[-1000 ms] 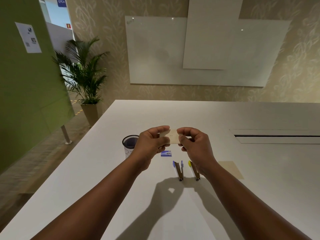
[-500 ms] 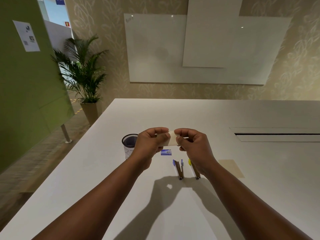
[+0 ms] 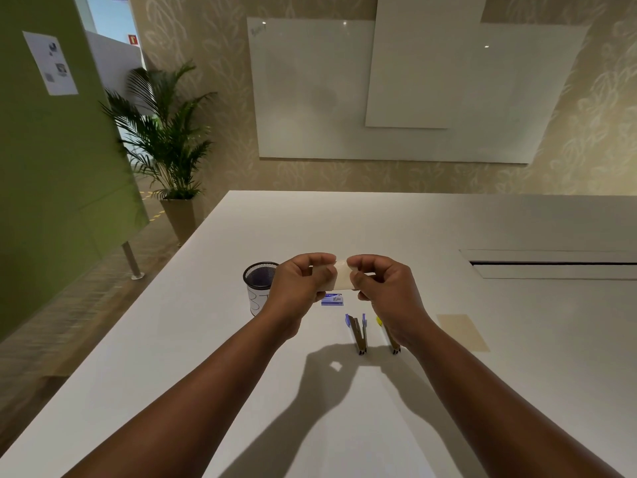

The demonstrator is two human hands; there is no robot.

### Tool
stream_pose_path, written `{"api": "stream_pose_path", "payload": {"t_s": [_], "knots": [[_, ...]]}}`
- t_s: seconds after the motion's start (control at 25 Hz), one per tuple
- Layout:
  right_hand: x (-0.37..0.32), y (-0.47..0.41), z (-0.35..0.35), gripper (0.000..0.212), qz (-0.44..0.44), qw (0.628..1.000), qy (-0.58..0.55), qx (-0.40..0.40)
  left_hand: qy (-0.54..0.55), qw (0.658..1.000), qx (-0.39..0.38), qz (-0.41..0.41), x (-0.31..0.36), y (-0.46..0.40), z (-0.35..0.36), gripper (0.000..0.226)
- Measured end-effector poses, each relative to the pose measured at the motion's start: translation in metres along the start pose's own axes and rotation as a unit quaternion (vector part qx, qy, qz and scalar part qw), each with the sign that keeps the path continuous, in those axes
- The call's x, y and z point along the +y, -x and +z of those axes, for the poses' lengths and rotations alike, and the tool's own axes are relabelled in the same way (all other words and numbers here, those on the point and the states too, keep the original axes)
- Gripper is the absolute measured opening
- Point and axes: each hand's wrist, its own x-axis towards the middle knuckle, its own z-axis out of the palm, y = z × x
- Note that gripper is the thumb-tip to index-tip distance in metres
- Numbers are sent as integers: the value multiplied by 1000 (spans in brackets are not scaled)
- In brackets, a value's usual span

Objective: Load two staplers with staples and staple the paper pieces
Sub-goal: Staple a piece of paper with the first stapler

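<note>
Left hand (image 3: pixel 299 283) and right hand (image 3: pixel 385 290) both pinching one paper piece (image 3: pixel 341 279) above table (image 3: pixel 206 339). Below: staple box (image 3: pixel 331 300), blue stapler (image 3: pixel 356 332), yellow stapler (image 3: pixel 387 334) partly hidden by right wrist. Mesh cup (image 3: pixel 258 288) left, second paper (image 3: pixel 462 331) right.

We get one head-worn wide-angle view only. It looks forward and down across the white table (image 3: pixel 396 229), near its front edge.

Mesh pen cup (image 3: pixel 259 288) on the white table (image 3: pixel 448 229) — potted palm (image 3: pixel 169 146) and whiteboard (image 3: pixel 310 91) beyond
</note>
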Motion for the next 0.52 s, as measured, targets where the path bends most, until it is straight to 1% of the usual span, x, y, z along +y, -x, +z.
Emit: {"api": "stream_pose_path", "payload": {"t_s": [0.12,0.2,0.28,0.36,0.52], "knots": [[5,-5,-1,26,27,999,-34,6,-4,999,-34,5,-3,-3,-3,38],[8,-10,-3,25,64,997,-50,4,-3,999,-42,13,-7,-6,-5,46],[12,-14,-4,19,93,995,-23,-9,-12,999,-40,22,-15,-10,-9,52],[16,-18,-6,19,101,995,17,-14,-32,999,-29,26,-26,-15,-12,58],[28,-23,-4,23,64,994,90,4,-55,998,-2,-1,-61,-22,-14,59]]}}
